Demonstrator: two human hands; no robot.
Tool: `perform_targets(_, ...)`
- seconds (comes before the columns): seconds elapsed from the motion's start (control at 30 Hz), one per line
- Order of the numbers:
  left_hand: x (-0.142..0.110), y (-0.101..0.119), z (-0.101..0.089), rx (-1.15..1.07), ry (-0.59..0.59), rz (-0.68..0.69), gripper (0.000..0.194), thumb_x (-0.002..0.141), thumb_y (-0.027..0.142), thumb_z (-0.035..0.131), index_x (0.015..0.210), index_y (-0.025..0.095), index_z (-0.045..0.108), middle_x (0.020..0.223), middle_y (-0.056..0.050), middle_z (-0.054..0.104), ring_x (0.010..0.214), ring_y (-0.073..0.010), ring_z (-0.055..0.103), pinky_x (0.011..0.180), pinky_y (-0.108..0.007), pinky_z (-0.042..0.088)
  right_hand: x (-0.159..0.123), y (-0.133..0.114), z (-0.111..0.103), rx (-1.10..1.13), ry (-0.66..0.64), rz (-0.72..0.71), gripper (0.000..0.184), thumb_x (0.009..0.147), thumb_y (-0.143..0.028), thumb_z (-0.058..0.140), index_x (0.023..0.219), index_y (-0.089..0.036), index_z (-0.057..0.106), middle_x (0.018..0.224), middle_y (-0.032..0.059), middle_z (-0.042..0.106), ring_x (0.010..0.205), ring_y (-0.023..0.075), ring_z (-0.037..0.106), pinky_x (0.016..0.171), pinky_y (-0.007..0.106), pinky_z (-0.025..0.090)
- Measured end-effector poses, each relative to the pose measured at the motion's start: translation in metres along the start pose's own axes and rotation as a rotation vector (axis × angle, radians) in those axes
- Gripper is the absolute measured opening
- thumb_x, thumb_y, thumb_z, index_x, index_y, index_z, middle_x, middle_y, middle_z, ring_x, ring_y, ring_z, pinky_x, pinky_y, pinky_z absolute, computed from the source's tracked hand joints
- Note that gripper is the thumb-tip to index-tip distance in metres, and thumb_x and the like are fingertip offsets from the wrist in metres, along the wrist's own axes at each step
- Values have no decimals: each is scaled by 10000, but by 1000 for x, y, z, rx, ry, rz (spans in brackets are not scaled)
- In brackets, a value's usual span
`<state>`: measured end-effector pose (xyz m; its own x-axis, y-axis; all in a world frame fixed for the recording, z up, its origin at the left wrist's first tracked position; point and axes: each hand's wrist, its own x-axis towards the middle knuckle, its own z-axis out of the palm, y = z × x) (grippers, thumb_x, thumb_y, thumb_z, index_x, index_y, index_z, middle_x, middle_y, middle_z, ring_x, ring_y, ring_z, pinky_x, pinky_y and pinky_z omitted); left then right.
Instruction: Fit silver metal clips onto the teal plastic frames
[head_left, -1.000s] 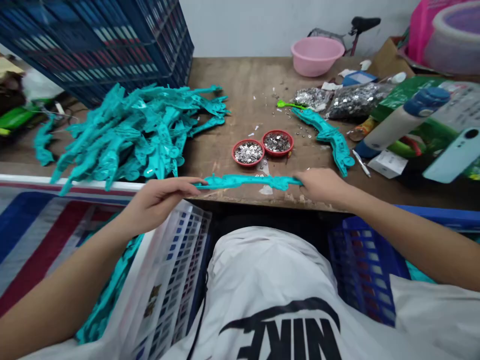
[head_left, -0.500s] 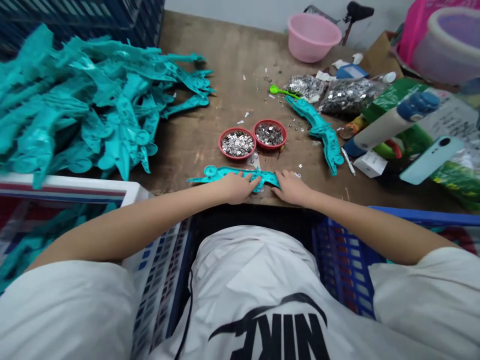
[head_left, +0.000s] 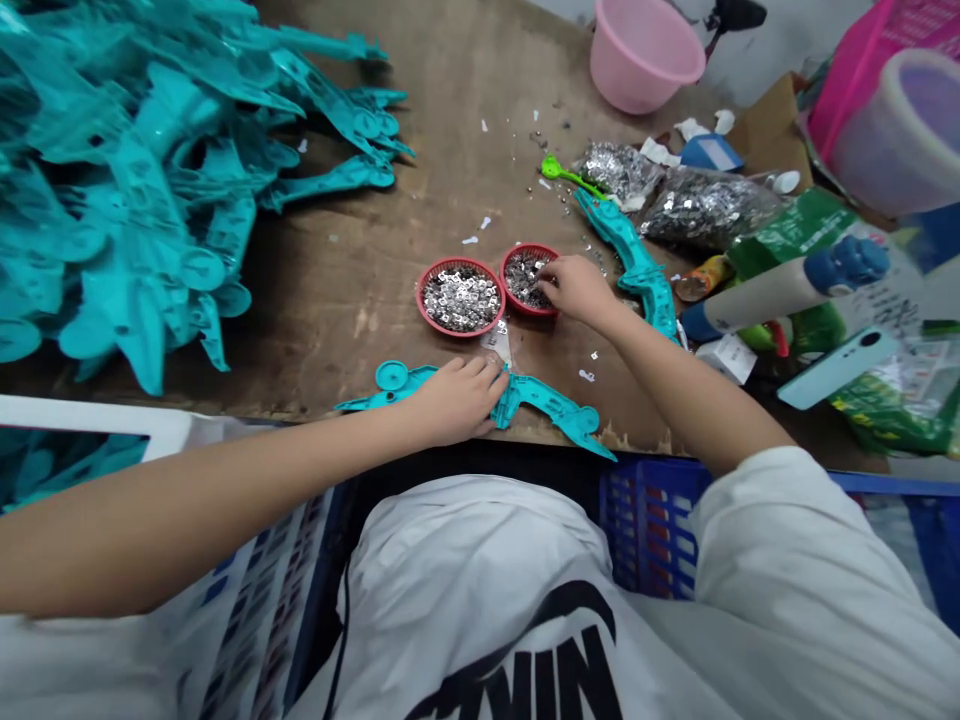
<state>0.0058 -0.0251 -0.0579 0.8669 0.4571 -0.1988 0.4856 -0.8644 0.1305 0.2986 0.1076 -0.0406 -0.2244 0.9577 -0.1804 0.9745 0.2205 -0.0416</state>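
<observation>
A long teal plastic part [head_left: 555,400], shaped like a toy bow half, lies along the table's front edge. My left hand [head_left: 466,400] rests over its middle, fingers curled down onto it. Two small red baskets stand just beyond: the left basket [head_left: 421,312] is filled with shiny small metal pieces [head_left: 461,298], and the right basket [head_left: 536,309] holds darker metal pieces. Into that right basket reaches my right hand [head_left: 583,290], its fingertips drawn together among the pieces; what they pinch is too small to make out.
A big heap of teal parts [head_left: 142,190] covers the left. Another teal part [head_left: 634,255], a green spoon [head_left: 553,168], bags of metal pieces [head_left: 705,205], a bottle [head_left: 780,290], a phone [head_left: 840,368] and a pink basin [head_left: 641,60] occupy the right. Crates flank my lap, including a blue crate [head_left: 649,525].
My right hand has left the teal part and moved up to the right red basket. My left hand has stayed on the part. The whole view has shifted and tilted slightly.
</observation>
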Motion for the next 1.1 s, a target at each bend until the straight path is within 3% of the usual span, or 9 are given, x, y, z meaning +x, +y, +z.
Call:
perform_targets(0.1,1,1,2,-49,-42,15,730,1239,477,865,1812,53,707,1807,-331,740,1733,-493,703,1324,-528,633,15,-6,2,-38,-43,25,416,1197,-253,692,1473,-201,999,1514,205,955,1468,474,863,1273,592,679)
perform_targets(0.27,1,3,2,-109,-75,19,893,1217,410,888,1970,74,545,1876,-338,691,1820,-504,643,1399,-553,637,13,-7,7,-46,-71,-19,402,1196,-225,679,1453,-178,985,1551,226,929,1499,471,827,1246,580,666)
perform_targets(0.43,1,-1,5,-191,-59,14,927,1170,415,943,1958,102,568,1973,-338,595,1901,-520,551,1515,-602,554,14,0,11,-33,-77,-31,377,1178,-228,653,1373,-154,968,1521,255,911,1499,484,791,1273,607,629)
perform_targets(0.53,5,-6,12,-233,-48,-11,914,1184,434,909,1959,100,555,1994,-330,578,1906,-481,561,1520,-568,543,19,10,12,23,-2,-44,330,1133,-210,677,1288,-155,963,1427,256,929,1391,470,826,1268,604,642)
perform_targets(0.67,10,-15,22,-246,-13,-43,898,1184,478,887,1936,96,582,2044,-323,518,1953,-464,499,1570,-568,470,19,27,4,195,152,35,176,1029,-203,772,1115,-206,926,1148,180,936,1085,386,855,1110,548,707)
perform_targets(0.8,11,-17,24,-226,-37,-22,932,1193,475,864,1959,47,552,2074,-339,447,1987,-481,431,1628,-610,393,-26,14,-19,355,272,47,58,954,-210,846,930,-259,827,969,105,886,889,299,791,948,471,700)
perform_targets(0.93,9,-7,24,-217,31,40,798,1243,270,728,1982,38,540,2065,-323,464,1978,-461,452,1617,-594,445,-109,-27,-35,545,236,-81,112,1008,-358,854,1042,-261,897,944,66,888,812,241,748,825,386,642)
perform_targets(1.0,7,0,23,-192,68,103,729,1246,151,644,1973,150,604,2059,-245,516,1953,-430,506,1587,-607,503,-140,-41,-31,634,165,-102,172,1001,-395,827,1031,-249,914,917,66,889,772,222,729,771,359,602)
perform_targets(1.1,1,6,18,-124,57,150,638,1232,71,609,1827,226,779,2009,-177,613,1889,-424,605,1483,-625,633,-156,-41,-12,724,62,-37,228,946,-436,805,954,-234,911,867,66,877,731,207,703,736,345,563)
